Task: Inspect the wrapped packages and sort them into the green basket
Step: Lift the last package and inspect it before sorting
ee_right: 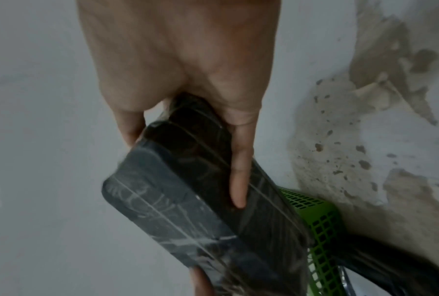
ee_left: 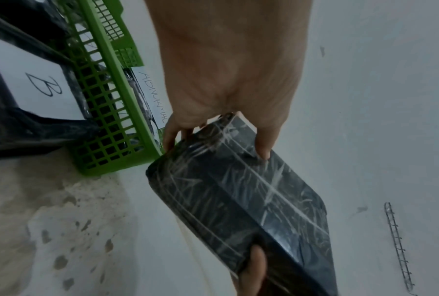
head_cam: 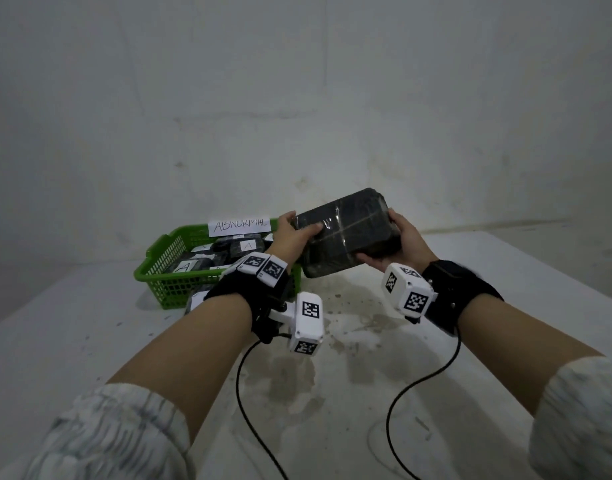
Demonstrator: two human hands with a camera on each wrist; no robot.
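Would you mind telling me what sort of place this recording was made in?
Probably a makeshift parcel-sorting station in a bare room: a stained white table against a plain wall, a green basket with a paper sign reading ABNORMAL, and black film-wrapped packages, one package held in both hands.

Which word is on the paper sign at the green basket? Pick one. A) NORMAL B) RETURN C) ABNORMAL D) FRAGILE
C: the white paper sign at the far rim of the green basket reads ABNORMAL in the head view.
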